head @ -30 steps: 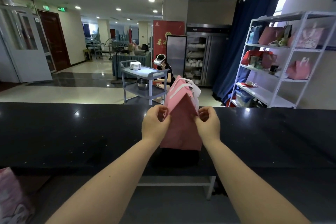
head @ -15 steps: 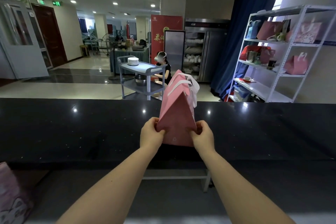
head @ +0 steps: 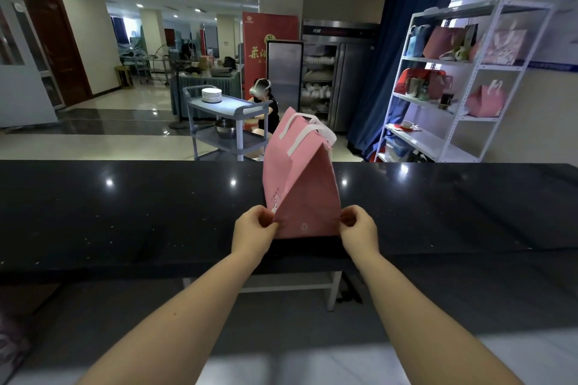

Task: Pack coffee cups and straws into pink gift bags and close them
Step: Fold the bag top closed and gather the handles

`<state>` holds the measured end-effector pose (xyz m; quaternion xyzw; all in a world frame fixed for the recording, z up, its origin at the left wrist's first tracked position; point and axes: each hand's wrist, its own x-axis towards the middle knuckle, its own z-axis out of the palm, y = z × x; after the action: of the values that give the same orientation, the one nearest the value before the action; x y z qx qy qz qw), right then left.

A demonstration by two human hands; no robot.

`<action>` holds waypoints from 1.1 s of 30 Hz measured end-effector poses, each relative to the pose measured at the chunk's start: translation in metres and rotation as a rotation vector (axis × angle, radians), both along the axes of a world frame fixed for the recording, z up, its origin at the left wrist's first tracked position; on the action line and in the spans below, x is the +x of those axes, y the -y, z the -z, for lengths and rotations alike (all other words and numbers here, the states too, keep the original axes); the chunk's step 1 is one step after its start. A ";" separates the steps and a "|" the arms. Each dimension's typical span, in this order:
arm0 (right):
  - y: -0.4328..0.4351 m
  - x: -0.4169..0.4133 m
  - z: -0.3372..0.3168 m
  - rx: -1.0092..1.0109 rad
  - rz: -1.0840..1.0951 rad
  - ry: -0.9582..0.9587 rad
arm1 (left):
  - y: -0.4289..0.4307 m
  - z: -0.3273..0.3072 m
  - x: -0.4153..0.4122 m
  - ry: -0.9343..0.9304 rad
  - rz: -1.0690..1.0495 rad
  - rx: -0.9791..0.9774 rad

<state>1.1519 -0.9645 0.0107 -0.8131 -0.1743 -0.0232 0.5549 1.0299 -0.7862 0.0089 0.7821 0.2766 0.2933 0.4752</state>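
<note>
Standing upright on the black counter (head: 125,212), the pink gift bag (head: 301,184) has its top folded shut with white handles (head: 308,131) up, while the left hand (head: 253,233) pinches its lower left corner and the right hand (head: 359,231) pinches its lower right corner.

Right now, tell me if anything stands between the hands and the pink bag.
Nothing visible does: the left hand and right hand pinch the lower corners of the pink bag, which stands on the black counter.
</note>
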 end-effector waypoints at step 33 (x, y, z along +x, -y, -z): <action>-0.187 -0.299 -0.048 -0.320 -0.825 0.821 | -0.082 -0.041 -0.348 -0.524 -0.644 0.906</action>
<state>0.8527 -0.7775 0.0587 -0.6762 -0.6767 -0.0916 0.2764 0.6822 -0.7045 0.0500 0.8296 0.4542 0.3087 -0.1007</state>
